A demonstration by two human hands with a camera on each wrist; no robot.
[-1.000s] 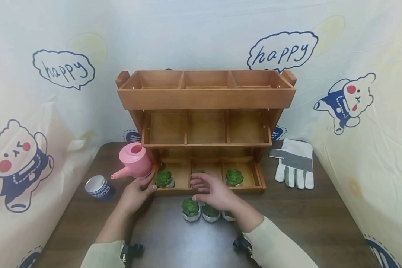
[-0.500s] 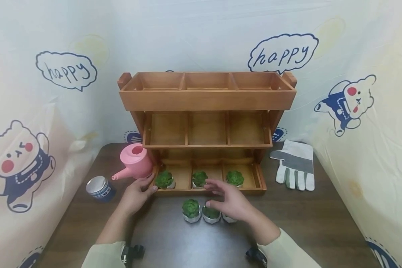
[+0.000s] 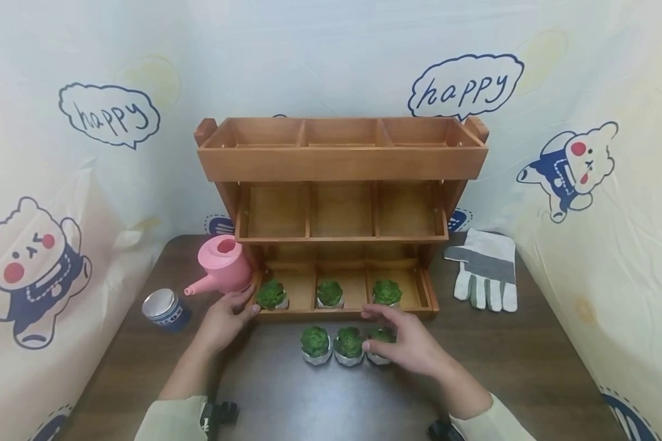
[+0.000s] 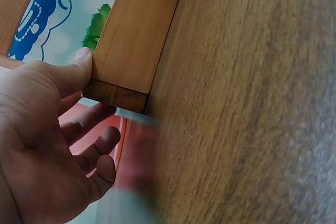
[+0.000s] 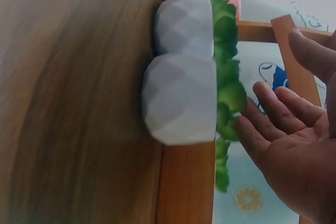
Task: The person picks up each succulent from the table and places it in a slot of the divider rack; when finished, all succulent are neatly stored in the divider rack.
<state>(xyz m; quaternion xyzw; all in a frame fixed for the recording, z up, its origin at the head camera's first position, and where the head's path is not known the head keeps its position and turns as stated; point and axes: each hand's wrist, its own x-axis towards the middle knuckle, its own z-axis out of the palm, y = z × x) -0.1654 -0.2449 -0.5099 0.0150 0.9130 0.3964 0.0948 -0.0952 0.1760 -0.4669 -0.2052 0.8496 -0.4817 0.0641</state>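
Observation:
A three-tier wooden planter shelf [image 3: 342, 164] stands at the back of the table. My left hand [image 3: 226, 321] holds the front left corner of its bottom tray; in the left wrist view the thumb lies on the tray's edge [image 4: 137, 30], other fingers loosely bent below. Small potted succulents sit in the tray's left [image 3: 272, 294], middle [image 3: 330, 293] and right [image 3: 387, 292] compartments. Three more, in white faceted pots [image 5: 181, 98], stand in a row before the shelf. My right hand [image 3: 414, 344], fingers spread and holding nothing, is over the rightmost succulent [image 3: 384, 334] of that row, partly covering it.
Left of the shelf stands a pink watering can [image 3: 224, 266], close by my left hand. A blue-and-white tin [image 3: 165, 309] is further left. White-and-grey work gloves [image 3: 485, 269] lie on the right. A printed cloth [image 3: 331, 55] hangs behind and along both sides.
My right hand has moved right, away from the middle compartment, uncovering the succulent there and the front row's middle one. The left hand stays on the tray corner.

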